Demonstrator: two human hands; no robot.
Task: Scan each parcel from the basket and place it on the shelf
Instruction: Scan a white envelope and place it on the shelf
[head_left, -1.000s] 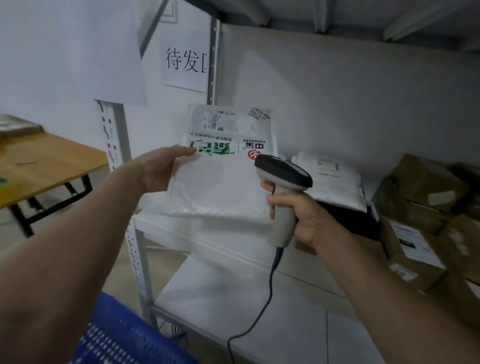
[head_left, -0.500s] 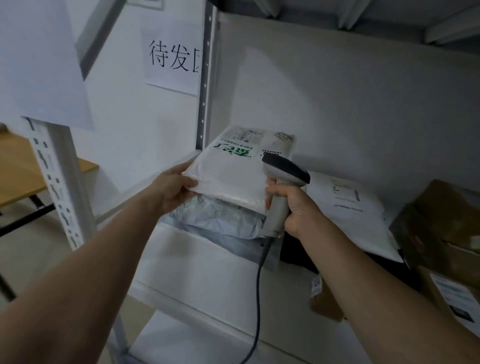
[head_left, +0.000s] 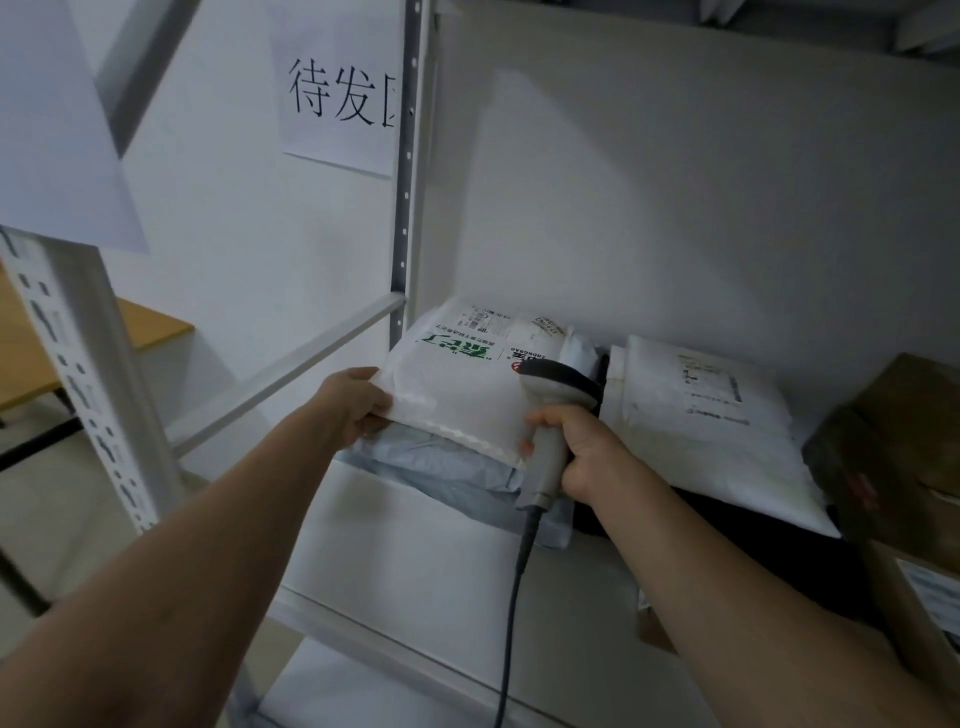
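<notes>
A white padded parcel (head_left: 467, 384) with green print lies flat on a grey poly bag (head_left: 447, 467) at the back left of the white shelf (head_left: 415, 561). My left hand (head_left: 358, 405) grips the parcel's near left corner, fingers under it. My right hand (head_left: 582, 452) is closed around the handle of a grey barcode scanner (head_left: 550, 415), whose dark head sits over the parcel's right edge. The scanner's cable (head_left: 514, 597) hangs down past the shelf front. The basket is out of view.
Another white mailer (head_left: 711, 426) rests on a black bag (head_left: 753, 545) to the right. Brown cardboard boxes (head_left: 904, 467) crowd the far right. A perforated shelf post (head_left: 88, 395) stands at left, a wooden table (head_left: 78, 353) behind it. A paper sign (head_left: 337, 98) hangs on the wall.
The parcel went from held upright in front of the shelf to lying flat on the grey bag at the back. Both hands moved forward into the shelf with it.
</notes>
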